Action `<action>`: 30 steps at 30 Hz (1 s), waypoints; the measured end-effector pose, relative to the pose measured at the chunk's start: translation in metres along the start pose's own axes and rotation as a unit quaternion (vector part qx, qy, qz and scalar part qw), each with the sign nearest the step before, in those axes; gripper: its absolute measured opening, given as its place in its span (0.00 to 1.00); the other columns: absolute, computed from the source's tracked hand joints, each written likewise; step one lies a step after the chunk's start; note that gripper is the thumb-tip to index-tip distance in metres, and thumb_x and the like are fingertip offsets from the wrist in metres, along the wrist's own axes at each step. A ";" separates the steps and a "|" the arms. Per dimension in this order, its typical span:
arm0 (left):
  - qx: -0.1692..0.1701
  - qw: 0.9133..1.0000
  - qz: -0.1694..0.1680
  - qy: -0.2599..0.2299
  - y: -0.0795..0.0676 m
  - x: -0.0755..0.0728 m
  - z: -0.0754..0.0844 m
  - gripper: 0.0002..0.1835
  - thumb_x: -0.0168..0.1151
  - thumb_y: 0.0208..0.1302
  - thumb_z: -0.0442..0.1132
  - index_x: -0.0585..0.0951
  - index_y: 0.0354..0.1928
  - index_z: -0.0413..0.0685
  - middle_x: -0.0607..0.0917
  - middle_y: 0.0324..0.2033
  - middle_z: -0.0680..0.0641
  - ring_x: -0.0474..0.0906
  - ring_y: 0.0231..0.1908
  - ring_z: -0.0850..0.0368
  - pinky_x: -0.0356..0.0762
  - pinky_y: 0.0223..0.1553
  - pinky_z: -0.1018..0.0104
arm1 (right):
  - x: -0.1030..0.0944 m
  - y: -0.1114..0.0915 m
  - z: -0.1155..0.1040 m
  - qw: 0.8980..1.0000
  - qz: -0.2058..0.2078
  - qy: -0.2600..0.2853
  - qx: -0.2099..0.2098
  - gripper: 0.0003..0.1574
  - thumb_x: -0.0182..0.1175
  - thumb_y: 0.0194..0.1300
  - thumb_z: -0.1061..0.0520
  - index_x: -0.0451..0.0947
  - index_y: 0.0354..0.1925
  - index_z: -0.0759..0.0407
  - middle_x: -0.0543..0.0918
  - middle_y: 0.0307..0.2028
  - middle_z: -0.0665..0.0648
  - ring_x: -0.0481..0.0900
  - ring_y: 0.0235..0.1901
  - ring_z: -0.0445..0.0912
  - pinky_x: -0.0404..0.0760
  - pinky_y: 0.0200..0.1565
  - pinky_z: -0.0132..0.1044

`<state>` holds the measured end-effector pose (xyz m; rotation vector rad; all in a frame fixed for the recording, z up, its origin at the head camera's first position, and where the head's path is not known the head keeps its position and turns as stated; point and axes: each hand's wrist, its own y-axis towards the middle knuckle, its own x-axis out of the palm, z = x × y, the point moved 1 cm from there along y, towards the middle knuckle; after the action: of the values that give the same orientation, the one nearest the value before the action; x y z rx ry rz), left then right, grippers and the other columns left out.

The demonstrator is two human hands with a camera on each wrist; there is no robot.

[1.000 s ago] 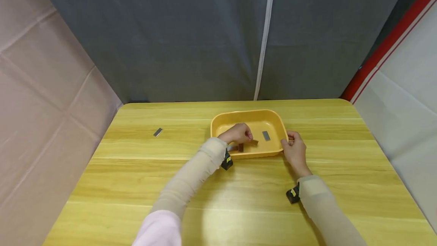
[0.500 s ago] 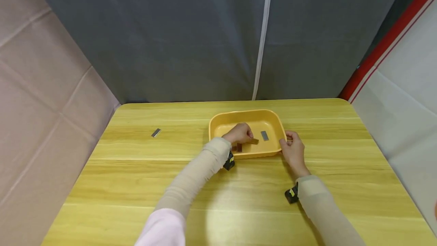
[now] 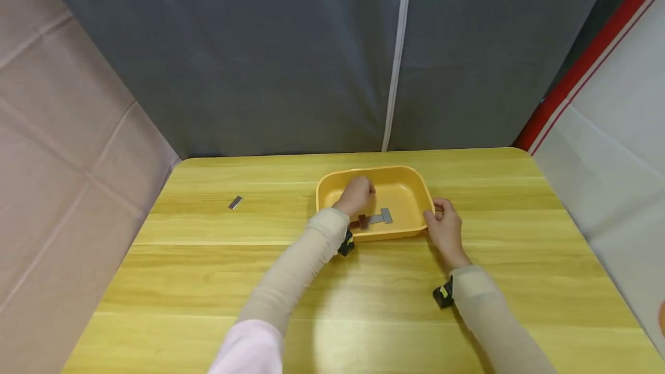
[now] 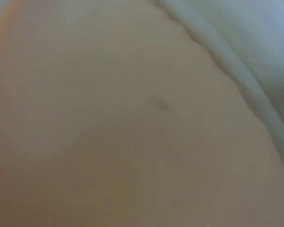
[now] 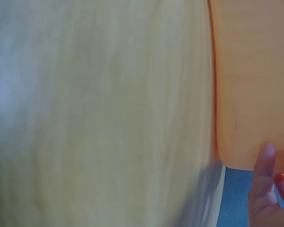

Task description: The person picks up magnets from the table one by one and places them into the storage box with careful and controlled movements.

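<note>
A yellow plastic tray stands near the table's far side. Inside it, small flat rectangular pieces lie close together in its near left part: a grey piece, another grey piece beside it, and a brown piece. Above the tray's left half is my left hand, fingers bent downward; whether they hold anything is hidden. My right hand pinches the tray's right rim, its thumb against the orange-looking tray wall in the right wrist view. Blurred skin and a sleeve edge fill the left wrist view.
Another small flat piece lies on the wooden table, left of the tray. A grey curtain hangs behind the table's far edge. Pale cloth walls rise at both sides.
The piece that my left hand held now appears to lie in the tray. The grey piece farther right has shifted left and nearer. My left hand has moved back and slightly left; the right stays.
</note>
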<state>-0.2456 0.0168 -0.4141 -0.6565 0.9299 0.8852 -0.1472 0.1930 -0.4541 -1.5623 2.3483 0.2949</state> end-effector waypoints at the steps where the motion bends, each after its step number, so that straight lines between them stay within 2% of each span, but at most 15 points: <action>1: 0.001 1.000 0.009 -0.004 0.000 -0.003 0.000 0.07 0.55 0.61 0.33 0.82 0.32 0.40 0.80 0.28 0.48 0.67 0.23 0.62 0.66 0.25 0.74 | 0.000 0.000 0.000 1.000 0.002 0.000 -0.001 0.20 0.48 0.59 0.65 0.64 0.51 0.70 0.73 0.41 0.65 0.74 0.30 0.48 0.78 0.22 0.32; 5: -0.001 0.999 0.005 -0.032 0.000 -0.008 -0.003 0.07 0.56 0.60 0.34 0.83 0.34 0.40 0.82 0.33 0.47 0.73 0.28 0.60 0.72 0.30 0.72 | 0.000 0.001 0.000 1.000 0.003 -0.002 -0.007 0.21 0.47 0.59 0.65 0.64 0.52 0.71 0.73 0.41 0.66 0.74 0.30 0.46 0.77 0.22 0.31; 7: -0.010 0.998 0.001 -0.062 -0.002 -0.009 -0.007 0.07 0.57 0.59 0.34 0.82 0.35 0.40 0.82 0.33 0.46 0.73 0.28 0.58 0.72 0.30 0.70 | 0.001 0.001 -0.001 1.000 0.003 -0.003 -0.010 0.21 0.47 0.59 0.65 0.64 0.51 0.71 0.73 0.41 0.66 0.74 0.30 0.46 0.78 0.22 0.32; 10: -0.027 0.993 0.017 -0.117 -0.006 -0.013 -0.011 0.08 0.57 0.59 0.34 0.82 0.38 0.39 0.81 0.35 0.45 0.75 0.31 0.57 0.73 0.32 0.70 | 0.002 0.001 -0.001 1.000 0.002 -0.004 -0.010 0.21 0.47 0.59 0.65 0.64 0.51 0.71 0.73 0.41 0.66 0.75 0.30 0.47 0.77 0.22 0.31; 16: -0.014 0.974 0.081 -0.210 -0.016 -0.029 -0.024 0.08 0.58 0.58 0.34 0.81 0.38 0.37 0.81 0.34 0.45 0.77 0.34 0.54 0.75 0.34 0.69 | 0.003 0.001 -0.001 1.000 0.008 -0.007 -0.013 0.21 0.49 0.58 0.65 0.65 0.51 0.70 0.74 0.40 0.65 0.72 0.25 0.40 0.75 0.19 0.28; 23: 0.002 0.955 0.176 -0.240 -0.032 -0.040 -0.039 0.08 0.60 0.57 0.34 0.81 0.37 0.38 0.82 0.32 0.46 0.77 0.33 0.55 0.75 0.37 0.68 | 0.004 0.002 -0.002 1.000 0.004 -0.009 -0.011 0.21 0.48 0.59 0.65 0.65 0.51 0.71 0.73 0.41 0.66 0.73 0.28 0.44 0.77 0.20 0.31; 28: -0.004 0.945 0.207 -0.255 -0.044 -0.039 -0.048 0.06 0.61 0.56 0.34 0.81 0.35 0.39 0.82 0.29 0.46 0.77 0.31 0.56 0.75 0.36 0.68 | 0.003 0.000 0.000 1.000 -0.004 -0.012 -0.004 0.21 0.47 0.59 0.65 0.64 0.52 0.71 0.73 0.41 0.66 0.75 0.31 0.48 0.78 0.22 0.34; 30: -0.003 0.941 0.213 -0.262 -0.047 -0.040 -0.050 0.07 0.60 0.56 0.33 0.81 0.36 0.38 0.81 0.29 0.46 0.76 0.31 0.55 0.74 0.36 0.68 | 0.002 0.001 0.000 1.000 -0.001 -0.013 -0.007 0.21 0.47 0.59 0.65 0.64 0.51 0.71 0.74 0.41 0.66 0.74 0.30 0.47 0.78 0.22 0.33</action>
<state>-0.2376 -0.0603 -0.3970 -0.1951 0.5876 1.3683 -0.1487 0.1918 -0.4543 -1.5584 2.3302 0.3298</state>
